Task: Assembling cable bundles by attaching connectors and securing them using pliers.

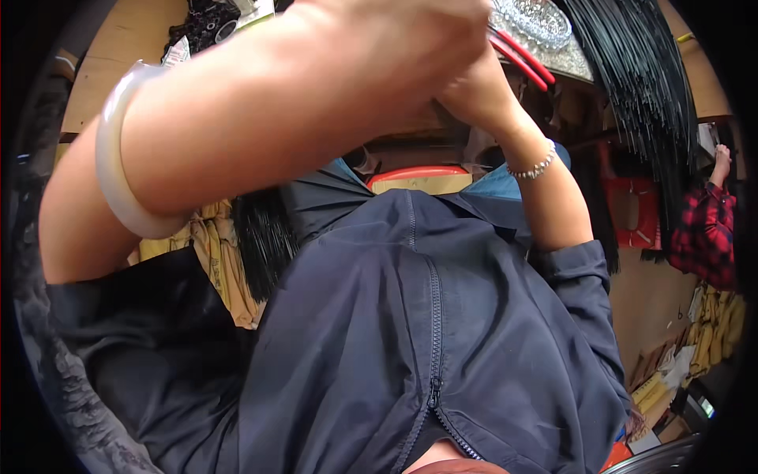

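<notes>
My left forearm, with a pale bangle on it, reaches across to the upper middle. My left hand (430,35) is smeared by motion and cut by the upper edge, so its fingers cannot be made out. Right behind it is my right hand (476,93), partly covered, its fingers hidden; a beaded bracelet circles that wrist. What either hand holds is not visible. Close to both hands, a hand tool with two red handles (525,62), like pliers, sticks out over the table edge, its head hidden. Beside it sits a clear ribbed glass dish (537,25).
A thick bundle of long dark wires (643,71) hangs over the table edge at right; another dark bundle (267,249) hangs low on the left. Black parts (207,28) lie at upper left. A person in a red plaid sleeve (707,233) is at far right, near yellowish bundles (717,328).
</notes>
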{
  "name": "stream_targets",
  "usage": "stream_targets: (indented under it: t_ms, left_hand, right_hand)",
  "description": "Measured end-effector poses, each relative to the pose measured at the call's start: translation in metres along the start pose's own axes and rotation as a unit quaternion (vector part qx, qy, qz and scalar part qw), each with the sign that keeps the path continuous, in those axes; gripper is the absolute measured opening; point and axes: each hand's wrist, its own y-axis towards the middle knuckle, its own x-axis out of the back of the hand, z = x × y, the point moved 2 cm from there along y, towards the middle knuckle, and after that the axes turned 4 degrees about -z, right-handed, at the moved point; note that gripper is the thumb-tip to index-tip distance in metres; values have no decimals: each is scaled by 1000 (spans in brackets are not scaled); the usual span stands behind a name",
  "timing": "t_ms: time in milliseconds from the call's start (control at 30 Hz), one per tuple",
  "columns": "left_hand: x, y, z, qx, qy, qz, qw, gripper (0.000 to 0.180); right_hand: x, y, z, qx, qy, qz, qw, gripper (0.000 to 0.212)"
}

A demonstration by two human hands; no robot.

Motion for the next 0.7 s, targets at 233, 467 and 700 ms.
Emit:
stream_targets:
  t_ms: [233, 467, 700]
  left_hand:
    - [-26, 18, -6, 292, -331, -322, 838, 50]
    - [-43, 6, 26, 366, -746, -198, 520, 70]
    - [-45, -4, 8, 218, -839, -134, 480, 73]
  right_hand:
    - [-24, -61, -68, -196, 305, -20, 932, 10]
    - [-48, -102, -85, -273, 337, -10, 901, 17]
    - [-7, -65, -78, -335, 386, 18, 859, 61]
